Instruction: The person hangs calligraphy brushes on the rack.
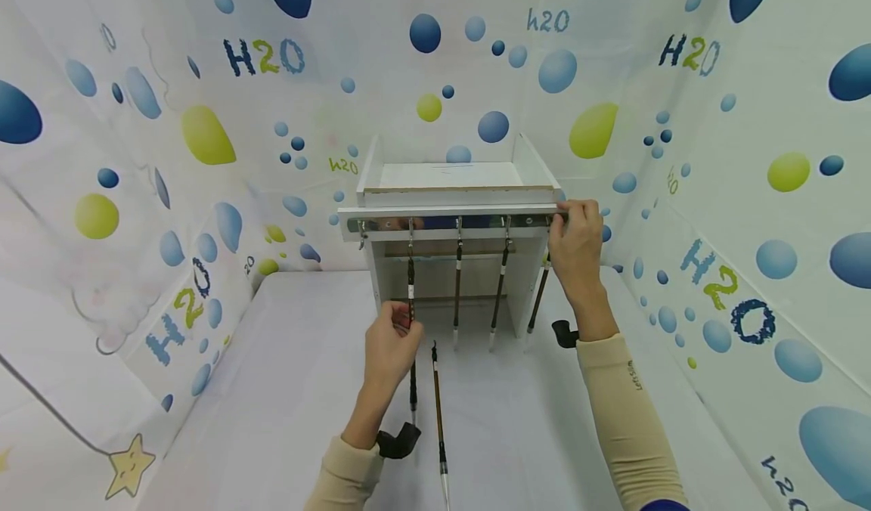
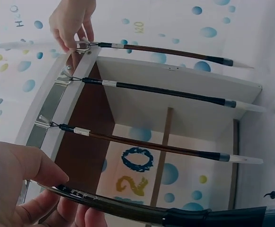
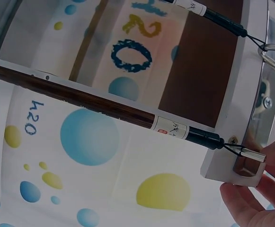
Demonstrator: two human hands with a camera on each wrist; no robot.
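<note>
The sheeting (image 1: 381, 12) around us is white, spotted blue and lime, lettered H2O; the rack (image 1: 457, 198) is white, its strip (image 1: 435, 224) silvery, the brushes (image 1: 457, 292) brown and black, sleeves (image 1: 622, 413) beige.

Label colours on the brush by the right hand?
Off-white label, black writing, small red mark; best in right wrist view.

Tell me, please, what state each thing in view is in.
left hand: gripping the held brush
held brush: tip down
right hand: holding the right end of the hook rail
hook rail: fixed along the stand's front
three other brushes: hanging from hooks, tips down
leftmost hook: bare
loose brush: lying on the table
white stand: upright
</note>
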